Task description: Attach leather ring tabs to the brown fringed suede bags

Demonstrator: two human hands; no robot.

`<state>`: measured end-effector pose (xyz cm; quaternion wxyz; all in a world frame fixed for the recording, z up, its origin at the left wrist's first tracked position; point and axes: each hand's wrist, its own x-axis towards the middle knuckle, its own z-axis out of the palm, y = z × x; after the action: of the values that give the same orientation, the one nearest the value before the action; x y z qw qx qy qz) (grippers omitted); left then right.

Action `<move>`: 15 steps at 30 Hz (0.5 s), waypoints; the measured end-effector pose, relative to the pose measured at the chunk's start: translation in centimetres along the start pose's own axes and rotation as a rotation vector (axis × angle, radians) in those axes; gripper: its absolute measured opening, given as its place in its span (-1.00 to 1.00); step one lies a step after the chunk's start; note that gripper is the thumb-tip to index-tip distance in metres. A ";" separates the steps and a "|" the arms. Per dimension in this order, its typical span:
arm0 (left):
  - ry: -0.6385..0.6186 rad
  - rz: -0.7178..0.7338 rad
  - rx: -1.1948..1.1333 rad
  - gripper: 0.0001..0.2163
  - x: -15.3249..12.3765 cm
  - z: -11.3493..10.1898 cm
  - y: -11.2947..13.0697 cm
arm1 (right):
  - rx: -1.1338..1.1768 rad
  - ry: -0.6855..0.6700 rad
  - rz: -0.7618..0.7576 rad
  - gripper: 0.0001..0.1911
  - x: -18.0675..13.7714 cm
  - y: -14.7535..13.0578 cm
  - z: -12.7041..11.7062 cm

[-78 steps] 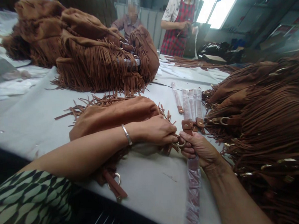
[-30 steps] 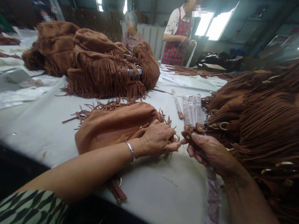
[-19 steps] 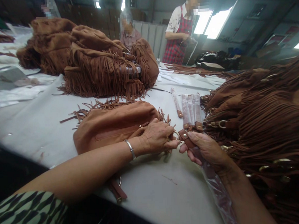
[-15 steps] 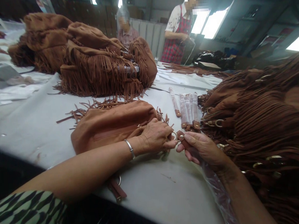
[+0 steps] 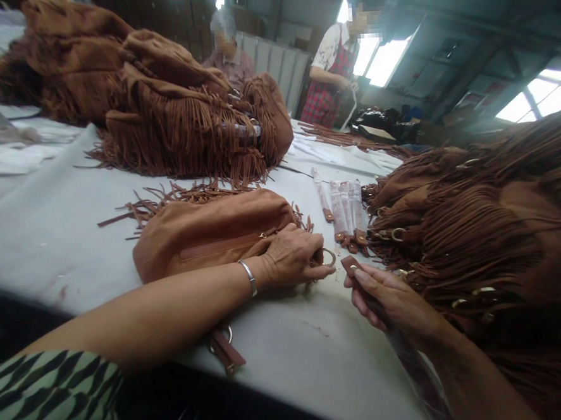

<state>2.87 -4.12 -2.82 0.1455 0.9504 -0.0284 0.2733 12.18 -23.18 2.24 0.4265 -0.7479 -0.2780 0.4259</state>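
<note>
A brown fringed bag point(image 5: 215, 230) lies on its side on the pale table, its zipper facing me. My left hand point(image 5: 295, 253) is closed at the bag's right end, pinching a metal ring point(image 5: 330, 257) that sticks out past the fingertips. My right hand point(image 5: 390, 295) grips the end of a brown strap point(image 5: 349, 266), thumb by its metal stud. Plastic wrap covers the rest of the strap, which hangs down past my wrist. A small gap separates the strap end from the ring. Below my left forearm, a strap piece with a ring point(image 5: 227, 351) hangs at the table edge.
Several plastic-wrapped straps point(image 5: 347, 209) lie beyond my hands. A heap of fringed bags point(image 5: 490, 222) fills the right side, and another pile point(image 5: 174, 115) stands at the back left. Two people are behind the table, one in a checked apron point(image 5: 321, 103).
My right hand has drawn the strap end a little right and down, away from the ring. My left hand keeps hold of the ring. The whole view has shifted slightly.
</note>
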 end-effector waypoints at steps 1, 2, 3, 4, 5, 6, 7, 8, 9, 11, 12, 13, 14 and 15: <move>0.009 0.031 -0.015 -0.62 -0.1 0.0 -0.1 | -0.014 0.005 0.011 -0.57 0.0 -0.1 0.0; 0.013 0.060 -0.028 -0.63 -0.1 0.1 -0.2 | -0.024 0.011 0.017 -0.56 0.0 -0.2 -0.1; 0.012 0.083 -0.040 -0.63 -0.2 0.1 -0.3 | -0.032 0.012 0.017 -0.56 0.1 -0.3 -0.2; 0.009 0.093 -0.053 -0.64 -0.2 0.0 -0.3 | -0.040 0.008 0.019 -0.55 0.2 -0.4 -0.3; 0.008 0.087 -0.066 -0.66 -0.2 0.0 -0.3 | -0.050 0.001 0.021 -0.55 0.2 -0.4 -0.5; 0.008 0.072 -0.075 -0.67 -0.3 -0.1 -0.2 | -0.063 -0.008 0.019 -0.55 0.3 -0.5 -0.5; 0.012 0.055 -0.081 -0.67 -0.3 -0.1 -0.2 | -0.083 -0.018 0.014 -0.54 0.3 -0.5 -0.5; 0.023 0.039 -0.080 -0.67 -0.3 -0.2 -0.2 | -0.116 -0.022 0.003 -0.54 0.3 -0.6 -0.5; 0.033 0.034 -0.070 -0.66 -0.3 -0.2 -0.1 | -0.165 -0.025 -0.015 -0.54 0.3 -0.6 -0.4; 0.027 0.063 -0.016 -0.65 -0.1 0.0 -0.1 | -0.306 -0.022 -0.073 -0.56 0.1 -0.7 -0.1; 0.010 0.085 0.029 -0.64 0.0 0.1 -0.1 | -0.391 -0.019 -0.103 -0.57 0.0 -0.7 0.0; -0.011 0.101 0.078 -0.64 0.1 0.2 0.0 | -0.474 -0.010 -0.131 -0.59 -0.1 -0.8 0.1; -0.032 0.107 0.125 -0.63 0.2 0.3 0.0 | -0.547 0.000 -0.154 -0.61 -0.2 -0.9 0.2; -0.048 0.103 0.164 -0.62 0.3 0.3 0.1 | -0.605 0.007 -0.166 -0.63 -0.3 -1.1 0.2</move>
<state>3.29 -4.28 -2.91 0.0523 0.9628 -0.0584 0.2588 11.81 -22.82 3.25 0.2189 -0.8172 -0.4508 0.2847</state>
